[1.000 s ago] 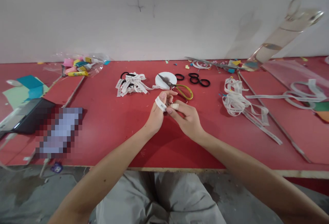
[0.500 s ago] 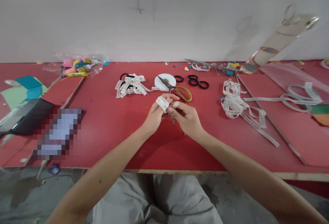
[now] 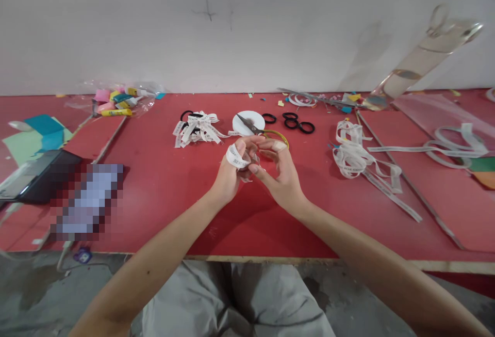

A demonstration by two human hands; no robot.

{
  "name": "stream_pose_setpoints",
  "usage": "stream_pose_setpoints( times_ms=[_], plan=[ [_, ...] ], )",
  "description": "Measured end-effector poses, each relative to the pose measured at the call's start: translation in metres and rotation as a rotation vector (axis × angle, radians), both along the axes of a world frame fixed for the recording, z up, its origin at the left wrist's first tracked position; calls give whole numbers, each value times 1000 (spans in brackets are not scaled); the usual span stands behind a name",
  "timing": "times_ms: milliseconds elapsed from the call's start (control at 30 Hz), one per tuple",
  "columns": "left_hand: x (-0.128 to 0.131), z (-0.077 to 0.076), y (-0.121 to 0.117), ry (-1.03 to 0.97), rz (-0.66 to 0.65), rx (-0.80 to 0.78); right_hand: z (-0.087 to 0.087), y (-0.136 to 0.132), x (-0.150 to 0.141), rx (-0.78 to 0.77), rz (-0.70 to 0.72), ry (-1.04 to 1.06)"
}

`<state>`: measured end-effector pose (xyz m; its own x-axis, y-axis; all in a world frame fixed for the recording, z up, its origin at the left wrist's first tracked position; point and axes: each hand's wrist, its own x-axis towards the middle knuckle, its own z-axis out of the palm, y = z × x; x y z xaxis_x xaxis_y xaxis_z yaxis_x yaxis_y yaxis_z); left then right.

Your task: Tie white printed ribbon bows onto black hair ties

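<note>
The white printed ribbon (image 3: 234,156) loops around the fingers of my left hand (image 3: 229,174), pinched there just above the red table (image 3: 162,182). My right hand (image 3: 279,174) hovers beside it, fingers curled and apart, touching the loop's edge. Behind lie the scissors (image 3: 266,133), the ribbon spool (image 3: 247,120), a pile of ribbon bows (image 3: 196,129) and black hair ties (image 3: 296,122).

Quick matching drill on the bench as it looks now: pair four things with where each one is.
Things:
1. scissors
2. black rings
3. printed ribbon loop
4. pile of cut ribbon pieces

Places:
A. around fingers of the left hand, with the right hand close by
B. on the red table, left of the white spool
C. blades lying across the white spool
D. on the table, right of the white spool

Pairs: 1-C, 2-D, 3-A, 4-B
</note>
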<state>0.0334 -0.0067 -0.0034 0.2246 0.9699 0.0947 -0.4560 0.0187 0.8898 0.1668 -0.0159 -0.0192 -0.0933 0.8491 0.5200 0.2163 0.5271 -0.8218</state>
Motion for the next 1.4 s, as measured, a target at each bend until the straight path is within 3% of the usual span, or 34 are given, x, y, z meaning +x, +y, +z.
stream_pose_setpoints(
  times_ms=[233, 467, 767, 833, 933, 1067, 1167, 1400],
  plan=[
    [-5, 10, 4, -214, -115, -156, -3, 0, -2, -292, 108, 102],
    [-10, 10, 8, -211, -83, -170, 4, -2, 2, -249, 23, 34],
    [-11, 7, 11, -171, -54, -77, 4, -5, 1, -234, 58, -26],
    [-11, 6, 11, -116, -39, -40, 4, -5, 1, -151, -3, -84],
    [-8, 3, 9, -28, -5, 1, 5, -2, 3, 141, -136, -183],
    [-1, -2, 4, 22, 12, 4, 5, 1, 2, 404, -84, -283],
    [3, -6, -1, 73, 38, 1, 4, 1, 0, 456, -26, -294],
    [7, -12, -3, 104, 15, 90, 5, -4, -2, 440, -75, -257]
  ],
)
